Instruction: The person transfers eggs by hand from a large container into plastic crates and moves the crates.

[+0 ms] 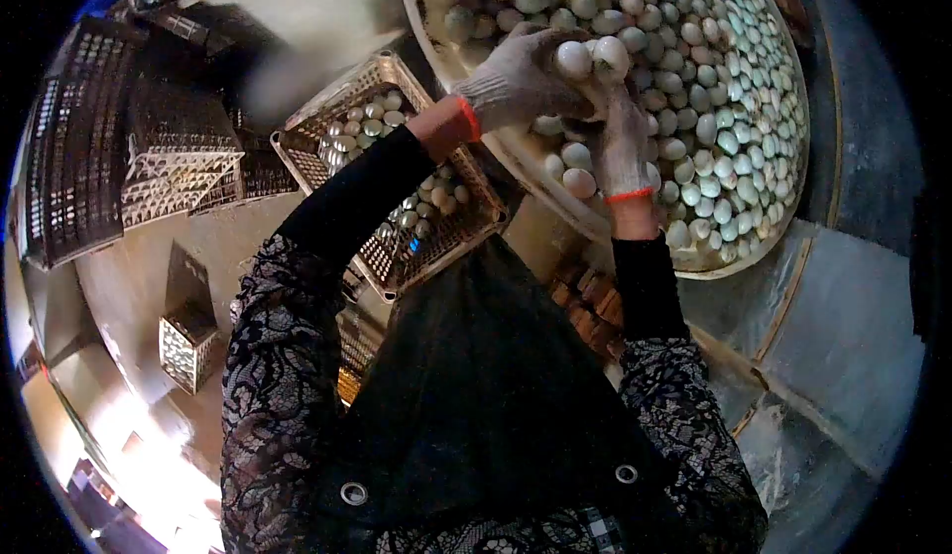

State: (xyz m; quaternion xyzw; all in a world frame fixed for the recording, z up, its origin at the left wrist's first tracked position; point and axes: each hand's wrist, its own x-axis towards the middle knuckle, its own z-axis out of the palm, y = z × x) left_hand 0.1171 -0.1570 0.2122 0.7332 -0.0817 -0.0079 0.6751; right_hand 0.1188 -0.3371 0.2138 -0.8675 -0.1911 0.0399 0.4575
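Both my hands wear pale knitted gloves with orange-red cuffs and meet over the near left part of a big round tub [805, 127] full of pale eggs. My left hand [516, 76] curves around from the left, fingers closed about a pair of whitish eggs [573, 60]. From below, my right hand [623, 135] reaches up to the same eggs, its fingers closed against them. Part of the fingers is hidden behind the eggs and the other glove. More eggs [578, 182] lie in the tub just under my hands.
Left of the tub, a plastic crate [451, 261] holds several eggs in two groups, partly behind my left forearm. Dark stacked crates [79, 137] and a pale crate [183, 172] stand farther left. A small egg-filled basket [183, 351] sits on the floor. Bricks [592, 306] lie beneath the tub's edge.
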